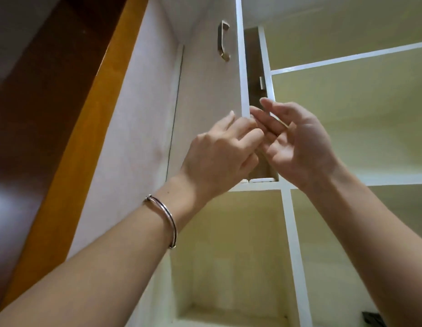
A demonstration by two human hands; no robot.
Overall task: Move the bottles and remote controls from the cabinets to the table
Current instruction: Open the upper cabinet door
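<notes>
I am looking up at a white wall cabinet. Its left door point(205, 90), with a metal handle point(223, 41), stands slightly ajar beside the narrow right door point(264, 67), and a dark gap point(252, 67) shows between them. My left hand point(219, 156), a silver bangle on its wrist, curls its fingers around the left door's free edge. My right hand point(297, 142) is spread, palm towards me, with its fingertips on the right door's edge. No bottle or remote control can be made out; the cabinet's inside is hidden.
Open cream shelves with white frames point(288, 232) lie below and to the right. A small dark object point(372, 318) sits at the lower right edge, too little of it showing to identify. A wooden door frame point(75, 149) runs along the left.
</notes>
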